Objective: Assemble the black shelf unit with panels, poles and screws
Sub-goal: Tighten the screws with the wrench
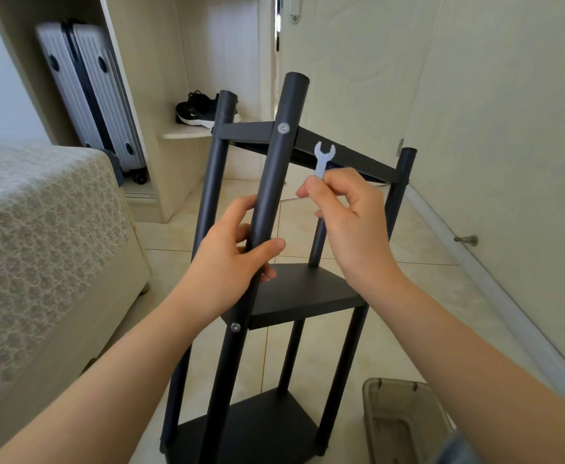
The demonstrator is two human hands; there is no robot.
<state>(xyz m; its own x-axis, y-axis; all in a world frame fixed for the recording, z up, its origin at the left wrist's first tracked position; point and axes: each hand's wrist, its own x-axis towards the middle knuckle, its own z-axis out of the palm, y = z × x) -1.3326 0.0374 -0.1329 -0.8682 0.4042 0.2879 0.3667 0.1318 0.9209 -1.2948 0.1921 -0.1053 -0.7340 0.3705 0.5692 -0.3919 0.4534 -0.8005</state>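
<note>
Bedroom, pale tiled floor [425, 296]. Bed [40, 212] fills the left of the frame, door [358, 61] at upper right, suitcases [86, 92] upright in an alcove at upper left. A bin [405, 423] sits on the floor at lower right.

Shelf [294, 293] stands on the floor at centre frame, just ahead of the person. Three black panels are in place, joined by round poles. The top panel reads as slanted in this view; whether that is real tilt or lens distortion, cannot tell.

Handling, as a judgement:
- Frame looks stiff and fairly light, and likely to rock if pushed high up.
- Poles look smooth-coated, so a full wrap grip is better than fingertips.
- Best hold is mid-pole between two panels, where the load is braced.

Left hand [230, 262] is wrapped around the near pole [274, 162], between the top and middle panels. Right hand [351, 222] is just right of that pole and clear of it. It pinches the shank of a small flat wrench [323, 157], open end up.

Hands are close together, not touching. Shoes [197, 112] sit on a ledge behind the shelf.

Upper screw [283, 128] sits on the near pole at the top panel, up and left of the wrench head. Lower screw [235, 327] is below the left hand at the middle panel. The wrench is thin and small, so easily dropped.
</note>
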